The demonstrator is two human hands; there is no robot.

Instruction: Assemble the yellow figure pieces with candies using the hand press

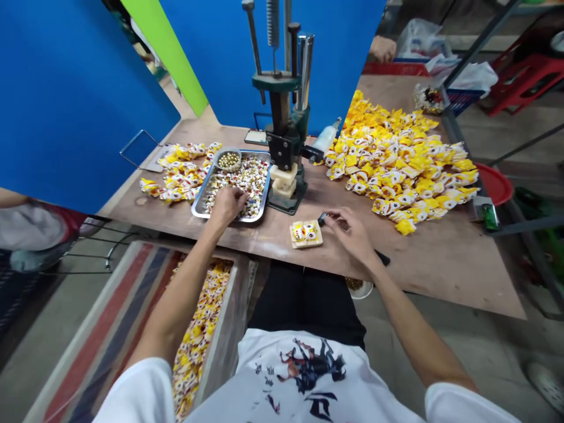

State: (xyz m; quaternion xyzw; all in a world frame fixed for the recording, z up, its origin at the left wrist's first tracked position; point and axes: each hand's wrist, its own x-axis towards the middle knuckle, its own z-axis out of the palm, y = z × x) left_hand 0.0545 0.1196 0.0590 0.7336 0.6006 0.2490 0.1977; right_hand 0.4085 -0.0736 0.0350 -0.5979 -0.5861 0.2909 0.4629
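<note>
My left hand reaches into a metal tray of small white, red and gold pieces. Its fingers are bent together among them; what they pinch, if anything, is hidden. On the front of the table, my right hand has thumb and fingers closed on a small black piece, whose kind I cannot make out. Just left of that piece lies a cream block carrying yellow-and-white pieces with printed eyes. Behind the block stands a hand press with cream jaws.
A large heap of yellow-and-white plush pieces covers the right side. A smaller heap lies left of the tray. Gold beads fill a bowl in the tray. A bottle leans behind the press. Blue panels stand behind.
</note>
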